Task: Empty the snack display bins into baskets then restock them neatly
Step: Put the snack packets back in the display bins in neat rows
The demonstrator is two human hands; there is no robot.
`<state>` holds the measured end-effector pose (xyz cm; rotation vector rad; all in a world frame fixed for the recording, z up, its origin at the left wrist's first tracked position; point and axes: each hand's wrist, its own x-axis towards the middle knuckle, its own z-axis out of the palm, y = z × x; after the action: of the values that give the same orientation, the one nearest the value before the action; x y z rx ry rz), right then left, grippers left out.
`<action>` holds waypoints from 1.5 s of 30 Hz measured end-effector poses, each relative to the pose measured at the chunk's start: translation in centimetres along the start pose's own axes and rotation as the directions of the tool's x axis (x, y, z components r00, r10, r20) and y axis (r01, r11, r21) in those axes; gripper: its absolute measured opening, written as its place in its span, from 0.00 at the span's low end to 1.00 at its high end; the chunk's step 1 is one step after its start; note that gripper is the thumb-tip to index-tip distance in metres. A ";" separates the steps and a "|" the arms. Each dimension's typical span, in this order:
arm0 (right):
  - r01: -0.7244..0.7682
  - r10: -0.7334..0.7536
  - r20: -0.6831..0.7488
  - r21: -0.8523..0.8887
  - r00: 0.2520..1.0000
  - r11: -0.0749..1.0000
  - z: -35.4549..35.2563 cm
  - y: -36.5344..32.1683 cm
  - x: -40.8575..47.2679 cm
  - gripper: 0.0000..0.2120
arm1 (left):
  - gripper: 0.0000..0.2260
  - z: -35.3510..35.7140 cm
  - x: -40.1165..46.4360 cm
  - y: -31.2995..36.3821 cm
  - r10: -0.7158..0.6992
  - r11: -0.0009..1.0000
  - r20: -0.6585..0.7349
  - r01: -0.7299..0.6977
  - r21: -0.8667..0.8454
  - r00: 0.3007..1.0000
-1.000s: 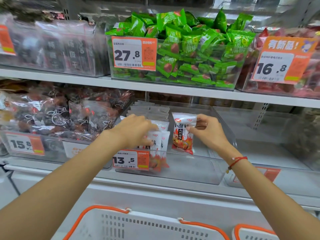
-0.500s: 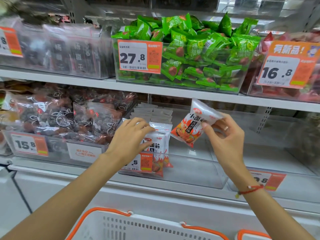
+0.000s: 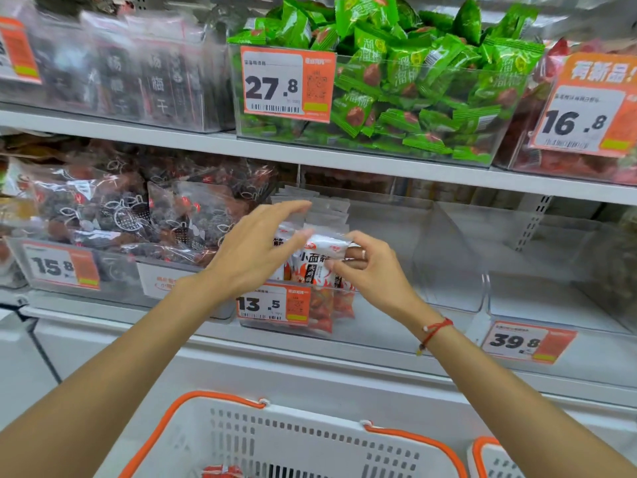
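Item: white-and-red packet, upright at the front left of the clear bin on the lower shelf.

Your right hand pinches the packet's top right edge, fingers curled in close. Your left hand is spread over the packet's left side, fingers straight; whether they touch it, you cannot tell. A red cord bracelet sits on your right wrist.

In the same bin: more packets of this kind stand behind and left of the held one (a flat grey-white stack lies further back). The right part of the bin shows bare floor. A tag reading 13.5 hangs on its front and covers the lower part of the front packets.

Neighbours, lower shelf: dark plum bags in the bin to the left, tag 15.8; to the right another clear bin, tag 39.8 on the shelf edge.

Upper shelf: green sweets heaped above the rim of their bin, tag 27.8; dark bags to the left; red packets to the right behind a tag reading 16.8.

Below your arms: a white basket with orange handles, something red at its bottom edge. A second basket's corner shows just beside it on the right.
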<state>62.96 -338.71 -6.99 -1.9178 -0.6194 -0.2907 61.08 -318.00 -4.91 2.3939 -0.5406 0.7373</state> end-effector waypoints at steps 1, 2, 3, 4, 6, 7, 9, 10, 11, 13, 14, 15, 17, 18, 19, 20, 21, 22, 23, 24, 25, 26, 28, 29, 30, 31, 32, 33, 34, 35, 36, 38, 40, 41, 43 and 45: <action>-0.017 0.018 0.022 -0.042 1.000 0.999 0.2 0.0 0.3 0.13 | 0.20 0.0 0.0 0.0 0.030 0.999 0.075 -0.033 0.043 0.997; -0.042 0.045 0.052 -0.072 0.998 0.997 0.3 -0.1 0.5 0.12 | 0.20 0.1 0.1 -0.1 0.063 0.993 0.121 -0.075 0.094 0.991; -0.072 0.079 0.084 -0.092 0.993 0.993 0.4 -0.2 0.6 0.10 | 0.18 0.2 0.1 -0.3 0.085 0.984 0.139 -0.105 0.144 0.987; -0.094 0.107 0.112 -0.118 0.988 0.989 0.5 -0.1 0.7 0.08 | 0.15 0.4 0.1 -0.5 0.096 0.974 0.145 -0.123 0.189 0.985; -0.080 0.111 0.144 -0.203 0.983 0.976 0.7 0.2 0.9 0.04 | 0.11 0.6 0.1 -0.7 0.108 0.959 0.149 -0.142 0.245 0.983; -0.056 0.103 0.166 -0.263 0.981 0.963 0.9 0.2 0.8 0.03 | 0.10 0.7 0.0 -0.8 0.119 0.950 0.158 -0.158 0.269 0.980; -0.010 0.103 0.240 -0.361 0.965 0.932 0.6 -0.2 0.6 0.06 | 0.09 0.9 -0.2 -1.1 0.143 0.933 0.177 -0.192 0.306 0.974; -0.007 0.112 0.263 -0.369 0.958 0.929 0.1 -0.6 0.4 0.08 | 0.10 0.8 -0.3 -1.2 0.144 0.931 0.179 -0.195 0.310 0.973; -0.019 0.110 0.241 -0.350 0.964 0.936 -0.7 -1.0 0.4 0.09 | 0.10 0.8 -0.3 -1.2 0.145 0.932 0.178 -0.194 0.305 0.973; -0.074 0.082 0.009 -0.353 0.997 0.933 -2.7 -1.0 0.9 0.13 | 0.12 0.8 -0.4 -1.3 0.169 0.934 0.173 -0.214 0.286 0.970; -0.143 0.098 -0.127 -0.421 0.987 0.896 -3.6 -0.5 1.3 0.16 | 0.12 0.9 -0.6 -1.4 0.207 0.927 0.160 -0.245 0.283 0.965; -0.249 0.167 -0.204 -0.498 0.965 0.831 -4.5 -0.1 1.8 0.21 | 0.12 1.1 -0.8 -1.6 0.249 0.911 0.136 -0.280 0.303 0.959; -0.451 0.447 -0.163 -0.584 0.880 0.675 -5.1 1.1 2.5 0.28 | 0.17 1.4 -1.1 -2.0 0.275 0.880 0.064 -0.278 0.384 0.959; -0.492 0.548 -0.086 -0.570 0.832 0.658 -5.1 1.5 2.6 0.26 | 0.21 1.4 -1.3 -2.3 0.236 0.881 0.027 -0.226 0.417 0.971; -0.513 0.588 -0.014 -0.508 0.808 0.692 -4.9 1.8 2.7 0.20 | 0.27 1.4 -1.5 -2.5 0.172 0.889 -0.006 -0.153 0.431 0.985; -0.504 0.565 0.024 -0.425 0.824 0.752 -4.8 2.1 2.7 0.13 | 0.31 1.4 -1.6 -2.5 0.109 0.898 -0.042 -0.080 0.434 0.993; -0.453 0.494 0.025 -0.359 0.869 0.816 -4.7 2.4 2.9 0.10 | 0.35 1.5 -1.8 -2.6 0.059 0.898 -0.068 -0.023 0.440 0.996; -0.385 0.407 0.000 -0.330 0.913 0.862 -4.5 2.6 3.1 0.09 | 0.37 1.5 -2.0 -2.5 0.036 0.892 -0.086 0.007 0.453 0.996; -0.326 0.335 -0.030 -0.328 0.942 0.887 -4.2 2.6 3.3 0.10 | 0.37 1.6 -2.1 -2.4 0.036 0.886 -0.103 0.016 0.463 0.994; -0.280 0.279 -0.050 -0.319 0.959 0.905 -3.7 2.4 3.5 0.10 | 0.37 1.7 -2.3 -2.4 0.047 0.885 -0.123 0.016 0.466 0.991; -0.253 0.247 -0.059 -0.293 0.967 0.922 -3.1 2.1 3.8 0.11 | 0.37 1.8 -2.5 -2.3 0.058 0.887 -0.149 0.017 0.462 0.987; -0.235 0.229 -0.054 -0.269 0.972 0.934 -2.4 1.9 4.0 0.11 | 0.36 1.8 -2.8 -2.3 0.065 0.893 -0.180 0.024 0.449 0.981; -0.200 0.208 -0.003 -0.297 0.978 0.934 -0.9 2.1 4.7 0.09 | 0.37 2.0 -3.4 -2.4 0.039 0.914 -0.242 0.064 0.401 0.969; -0.178 0.204 0.040 -0.344 0.978 0.922 -0.4 2.2 5.0 0.08 | 0.38 2.2 -3.7 -2.5 0.006 0.925 -0.262 0.094 0.369 0.965; -0.166 0.212 0.085 -0.377 0.974 0.911 -0.2 2.2 5.1 0.08 | 0.39 2.5 -4.0 -2.5 -0.031 0.934 -0.273 0.125 0.334 0.961; -0.170 0.233 0.128 -0.378 0.964 0.910 -0.4 2.1 5.1 0.09 | 0.40 2.8 -4.2 -2.5 -0.063 0.941 -0.279 0.150 0.302 0.958; -0.194 0.262 0.169 -0.338 0.950 0.921 -0.8 2.1 5.2 0.12 | 0.40 3.1 -4.4 -2.5 -0.081 0.946 -0.284 0.163 0.279 0.955; -0.245 0.301 0.201 -0.264 0.932 0.933 -1.5 1.9 5.1 0.15 | 0.41 3.2 -4.6 -2.6 -0.085 0.950 -0.294 0.166 0.264 0.952; -0.319 0.353 0.216 -0.176 0.910 0.931 -2.2 1.8 4.9 0.19 | 0.42 3.3 -4.6 -2.6 -0.084 0.953 -0.312 0.167 0.253 0.946; -0.391 0.405 0.210 -0.106 0.890 0.914 -2.8 1.7 4.6 0.23 | 0.43 3.3 -4.7 -2.6 -0.089 0.956 -0.334 0.175 0.237 0.938; -0.450 0.457 0.194 -0.080 0.868 0.889 -3.3 1.7 4.3 0.23 | 0.44 3.2 -4.7 -2.6 -0.107 0.958 -0.358 0.192 0.213 0.928; -0.510 0.535 0.205 -0.165 0.820 0.844 -3.6 1.6 3.4 0.19 | 0.48 3.2 -4.9 -2.4 -0.172 0.960 -0.395 0.243 0.138 0.902; -0.501 0.561 0.298 -0.257 0.773 0.827 -3.2 1.3 2.5 0.16 | 0.51 3.4 -5.1 -2.2 -0.262 0.950 -0.401 0.307 0.051 0.878; -0.485 0.553 0.360 -0.269 0.751 0.832 -2.9 1.0 2.1 0.18 | 0.53 3.5 -5.2 -2.1 -0.304 0.941 -0.395 0.338 0.018 0.867; -0.453 0.517 0.470 -0.252 0.715 0.855 -2.6 0.0 1.5 0.21 | 0.55 3.7 -5.4 -2.0 -0.354 0.927 -0.379 0.374 -0.020 0.855; -0.449 0.485 0.531 -0.205 0.695 0.869 -2.9 -1.2 1.2 0.27 | 0.53 3.6 -5.4 -2.0 -0.358 0.926 -0.367 0.377 -0.022 0.858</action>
<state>63.52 -340.62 -4.32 -2.1497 -0.4699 0.6323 59.36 -317.62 -11.49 2.2293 0.0936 0.9943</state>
